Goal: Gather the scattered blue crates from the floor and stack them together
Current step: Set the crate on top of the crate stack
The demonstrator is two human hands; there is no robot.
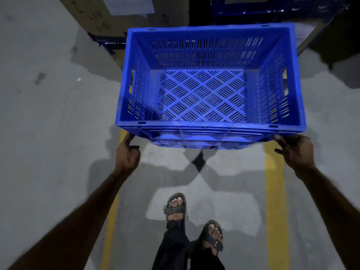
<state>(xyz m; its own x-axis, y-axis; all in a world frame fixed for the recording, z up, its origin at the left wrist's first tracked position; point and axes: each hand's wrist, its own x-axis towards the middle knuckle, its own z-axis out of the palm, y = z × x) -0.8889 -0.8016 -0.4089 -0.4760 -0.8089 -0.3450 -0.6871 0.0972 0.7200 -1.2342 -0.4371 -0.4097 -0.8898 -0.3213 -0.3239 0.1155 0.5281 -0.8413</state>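
An empty blue slotted crate (210, 125) fills the middle of the head view, open side up and raised above the grey floor, casting a shadow below it. My left hand (127, 152) grips its near left corner from underneath, fingers curled up under the rim. My right hand (294, 151) holds the near right corner the same way. Both fingertips are hidden beneath the crate's edge.
Brown cardboard boxes (116, 14) stand at the back left. A dark blue rack or pallet (272, 8) sits behind the crate. Two yellow floor lines (275, 201) run toward me. My sandalled feet (175, 209) are below the crate.
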